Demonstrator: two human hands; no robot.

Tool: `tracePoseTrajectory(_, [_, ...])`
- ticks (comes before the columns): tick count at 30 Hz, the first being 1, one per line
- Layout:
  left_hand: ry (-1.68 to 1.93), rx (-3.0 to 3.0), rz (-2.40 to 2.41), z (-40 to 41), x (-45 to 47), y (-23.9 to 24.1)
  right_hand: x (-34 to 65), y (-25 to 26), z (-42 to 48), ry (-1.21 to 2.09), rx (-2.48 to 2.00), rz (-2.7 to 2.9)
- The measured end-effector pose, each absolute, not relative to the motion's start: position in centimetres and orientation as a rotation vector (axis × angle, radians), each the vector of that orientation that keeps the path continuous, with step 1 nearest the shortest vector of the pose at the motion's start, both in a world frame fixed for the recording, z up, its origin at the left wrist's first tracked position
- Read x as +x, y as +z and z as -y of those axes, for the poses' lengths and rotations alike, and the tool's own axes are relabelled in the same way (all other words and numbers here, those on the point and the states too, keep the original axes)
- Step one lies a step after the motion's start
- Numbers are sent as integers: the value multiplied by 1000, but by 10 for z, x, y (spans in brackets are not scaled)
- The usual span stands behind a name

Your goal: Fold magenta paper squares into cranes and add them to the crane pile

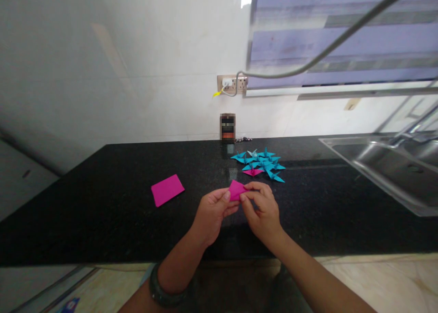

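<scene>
Between my two hands, above the dark counter, is a small folded piece of pink paper (236, 190). My left hand (212, 212) pinches its left side, thumb on top and fingers beneath. On the right side, my right hand (263, 208) grips the paper's edge between thumb and fingertips. Just beyond my hands lies a cluster of blue paper cranes (265, 161), with a pink paper crane (252, 172) at its near edge and a paler one (252, 153) at the back. Left of my hands rests a stack of pink paper (167, 190).
The black counter (102, 203) meets a white wall (137, 75). A small upright device with a blurred-out front (227, 127) leans there, beside a beaded string (244, 139). A steel sink (383, 167) is at the right. Above, a grey cable (290, 73) runs from a socket (232, 83).
</scene>
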State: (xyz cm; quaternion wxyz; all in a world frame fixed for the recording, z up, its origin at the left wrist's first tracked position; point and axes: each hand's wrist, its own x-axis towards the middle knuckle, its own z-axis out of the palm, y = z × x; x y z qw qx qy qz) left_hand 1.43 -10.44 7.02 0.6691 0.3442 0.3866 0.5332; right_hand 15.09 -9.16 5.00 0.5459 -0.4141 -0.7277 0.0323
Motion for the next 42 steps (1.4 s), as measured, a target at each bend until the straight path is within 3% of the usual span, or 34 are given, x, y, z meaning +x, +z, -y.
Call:
tracePoseTrajectory(27, [1306, 929, -1011, 107, 22, 72, 144, 57, 92, 145, -998, 1627])
tracePoseTrajectory(36, [1223, 988, -1059, 107, 15, 76, 154, 62, 84, 1048, -1070, 1531])
tracePoseTrajectory(42, [1182, 1048, -1105, 102, 9, 82, 155, 69, 86, 1298, -962, 1476])
